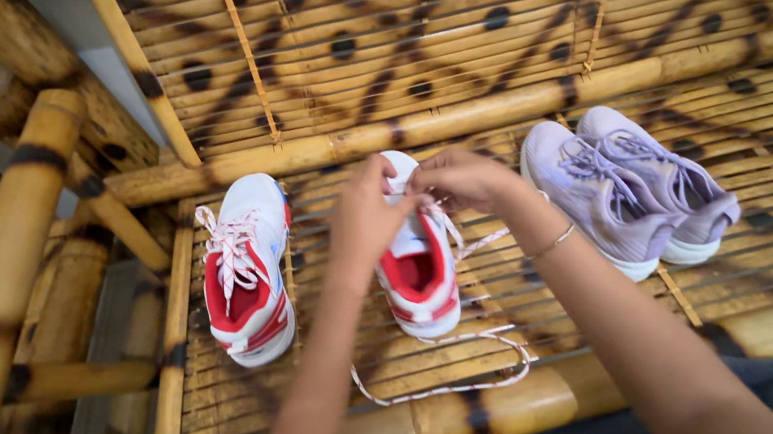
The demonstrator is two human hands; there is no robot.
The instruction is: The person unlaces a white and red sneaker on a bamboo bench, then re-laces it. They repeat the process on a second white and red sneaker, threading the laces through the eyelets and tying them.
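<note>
Near the middle of the frame, the white and red shoe [419, 277] is lying with its long axis running up and down the picture, toe toward the top. Both hands are meeting over its toe end. The left hand [368, 214] and the right hand [461, 177] are each pinching the white lace [448, 378] closed between fingertips, equally near. The loose lace is trailing toward the lower middle of the frame, over the bamboo bench [453, 119].

Red-white shoes [419, 277], lilac sneakers [626, 185]
</note>
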